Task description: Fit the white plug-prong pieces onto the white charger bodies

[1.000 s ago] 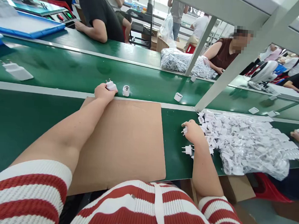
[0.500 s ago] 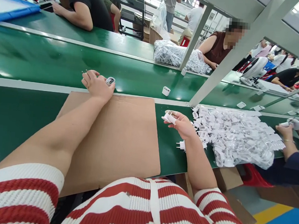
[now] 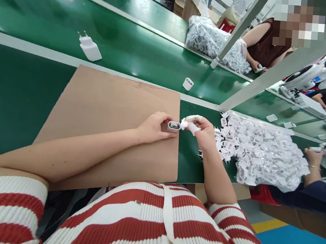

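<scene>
My left hand is closed around a white charger housing over the right edge of the cardboard sheet. Its open end faces me and shows a dark circuit board with a bit of green. Just to the right, my right hand pinches a small white plug cap, close to the housing; I cannot tell whether they touch. Another white piece lies within the right fingers, partly hidden. Fingertip covers show on that hand.
A white two-pin charger and an open housing lie on the green belt. Right of my right hand is a heap of white plug caps in clear plastic. A slanted metal post rises nearby. Co-workers sit across and at right.
My left hand has come from the belt to the right, bringing the housing beside my right hand. The two-pin charger now lies uncovered on the belt. The view has tilted down.
</scene>
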The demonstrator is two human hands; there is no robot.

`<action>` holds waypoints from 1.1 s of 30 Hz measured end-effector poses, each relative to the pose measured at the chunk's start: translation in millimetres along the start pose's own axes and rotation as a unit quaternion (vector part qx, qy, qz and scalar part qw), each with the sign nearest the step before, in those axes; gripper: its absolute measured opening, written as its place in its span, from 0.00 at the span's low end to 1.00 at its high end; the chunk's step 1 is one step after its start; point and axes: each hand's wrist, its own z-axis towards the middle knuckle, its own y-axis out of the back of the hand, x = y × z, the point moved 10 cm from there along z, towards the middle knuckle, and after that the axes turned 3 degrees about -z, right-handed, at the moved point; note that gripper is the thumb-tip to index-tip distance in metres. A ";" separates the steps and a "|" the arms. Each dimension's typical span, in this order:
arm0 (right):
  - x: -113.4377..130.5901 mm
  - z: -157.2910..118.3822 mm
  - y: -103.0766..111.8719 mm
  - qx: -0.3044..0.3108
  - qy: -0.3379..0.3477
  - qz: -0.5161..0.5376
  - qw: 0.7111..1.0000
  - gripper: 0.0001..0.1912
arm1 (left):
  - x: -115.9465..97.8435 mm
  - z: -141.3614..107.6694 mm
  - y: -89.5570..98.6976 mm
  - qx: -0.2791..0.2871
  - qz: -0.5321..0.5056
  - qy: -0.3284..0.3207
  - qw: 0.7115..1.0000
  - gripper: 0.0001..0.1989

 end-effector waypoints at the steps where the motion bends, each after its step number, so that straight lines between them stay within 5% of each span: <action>1: 5.5 -1.5 -0.7 -0.002 0.036 -0.039 0.999 0.11 | 1.2 0.8 -0.9 0.004 -0.005 -0.007 1.000 0.21; 6: 33.3 -17.6 1.2 -0.034 0.154 -0.269 0.950 0.18 | -0.4 3.2 -3.3 0.012 -0.006 -0.041 0.999 0.17; 11: 40.2 -26.5 -26.7 0.055 0.221 -0.388 0.893 0.11 | -3.3 2.6 -3.7 0.008 -0.015 -0.054 0.998 0.17; 17: 22.1 -18.0 -37.1 0.073 0.179 -0.439 0.877 0.19 | -4.8 4.3 -1.9 0.004 -0.024 -0.056 0.998 0.17; 33: 31.5 -18.9 -53.7 0.081 0.156 -0.554 0.814 0.22 | -3.9 4.9 -3.6 -0.003 -0.024 -0.057 0.998 0.16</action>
